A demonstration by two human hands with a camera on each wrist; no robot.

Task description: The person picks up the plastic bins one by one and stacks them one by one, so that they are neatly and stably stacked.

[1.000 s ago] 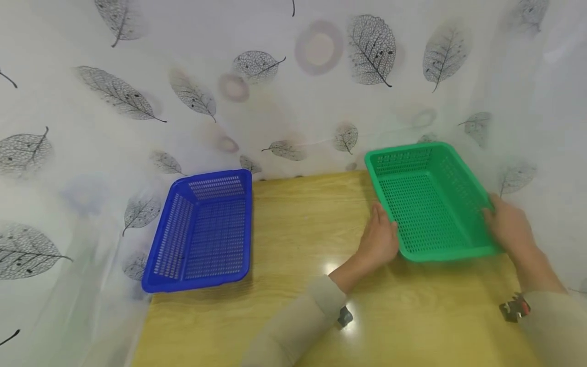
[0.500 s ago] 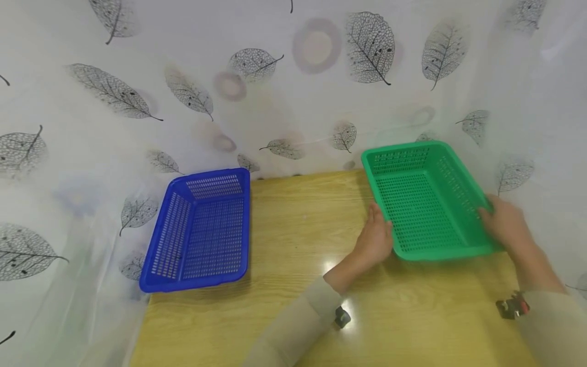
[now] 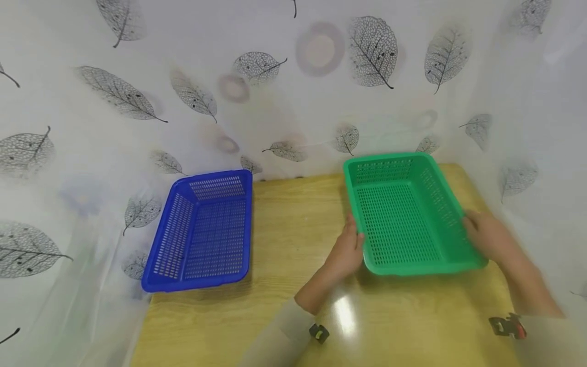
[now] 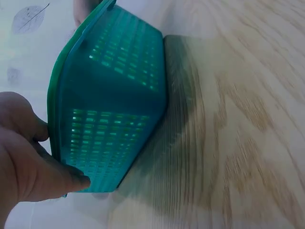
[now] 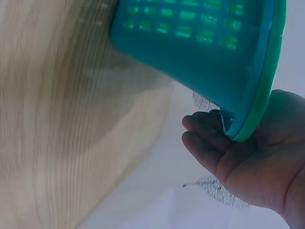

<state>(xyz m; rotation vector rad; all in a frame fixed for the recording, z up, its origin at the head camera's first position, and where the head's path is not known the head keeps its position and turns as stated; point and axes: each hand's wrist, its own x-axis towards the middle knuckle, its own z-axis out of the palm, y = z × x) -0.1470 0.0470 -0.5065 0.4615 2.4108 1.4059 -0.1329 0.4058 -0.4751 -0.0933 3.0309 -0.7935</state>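
A green plastic basket [image 3: 399, 219] with perforated walls stands on the right part of the table, and nothing lies inside it. My left hand [image 3: 344, 252] holds its left rim near the front corner. In the left wrist view, that hand's fingers [image 4: 62, 183] reach round the rim against the outer wall. On the opposite side my right hand [image 3: 488, 237] grips the right rim, the thumb over the edge. Beneath the rim, the right fingers [image 5: 205, 136] show in the right wrist view. A similar blue basket [image 3: 213, 234] sits apart on the left, untouched.
Both baskets are on a wood-grain table [image 3: 298, 229]. A whitish leaf-patterned sheet [image 3: 312, 102] hangs behind it and along both sides. Dark wrist devices, such as the left one [image 3: 319, 333], are strapped over the sleeves.
The green basket, with both hands on it, has shifted left and nearer to me over the last half second, baring the table's back right corner. The blue basket has stayed put.
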